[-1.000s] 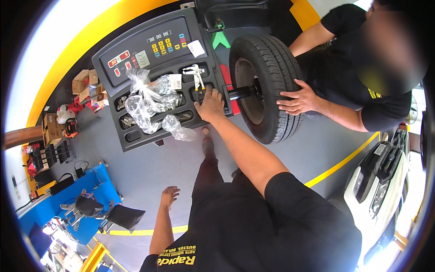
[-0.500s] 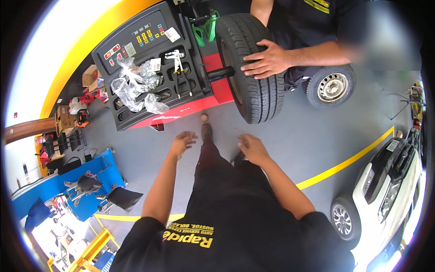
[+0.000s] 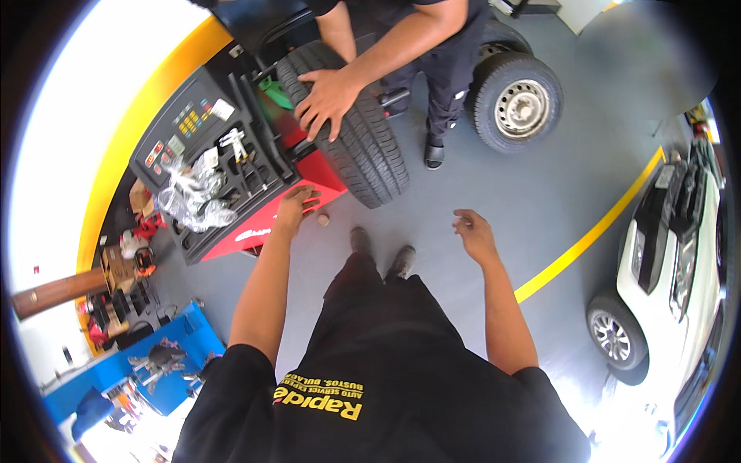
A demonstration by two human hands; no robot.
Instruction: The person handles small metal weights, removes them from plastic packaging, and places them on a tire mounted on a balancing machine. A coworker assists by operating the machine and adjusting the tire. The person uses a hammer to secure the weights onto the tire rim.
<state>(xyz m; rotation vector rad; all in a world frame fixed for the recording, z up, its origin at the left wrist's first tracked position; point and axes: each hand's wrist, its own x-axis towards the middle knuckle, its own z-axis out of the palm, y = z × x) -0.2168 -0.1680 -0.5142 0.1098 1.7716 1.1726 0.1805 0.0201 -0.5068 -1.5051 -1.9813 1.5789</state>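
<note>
My left hand [image 3: 299, 208] hangs in front of the red side of a wheel balancer [image 3: 266, 220], fingers loosely stretched and nothing in them. Whether it touches the machine I cannot tell. Out over the grey floor, my right hand [image 3: 475, 234] is empty, its fingers slightly bent and apart. A black tyre [image 3: 367, 143] stands upright at the balancer, beyond both hands and nearer the left one. Another person's hand [image 3: 330, 100] lies flat on its tread. Clear plastic bags [image 3: 193, 193] and a pair of pliers-like tools [image 3: 235, 145] lie on the balancer's top tray.
A tyre on a pale steel rim [image 3: 519, 108] stands on the floor behind the co-worker's legs [image 3: 440, 92]. A small round object [image 3: 323, 220] lies by the balancer's base. To the right are a yellow floor line [image 3: 587, 243] and a white car [image 3: 644, 262]; a blue bench [image 3: 174, 339] is at left.
My view has shifted and I have come closer to the balancer. My hands have spread apart, the right one moving outward. The co-worker now leans over the tyre, which appears more tilted.
</note>
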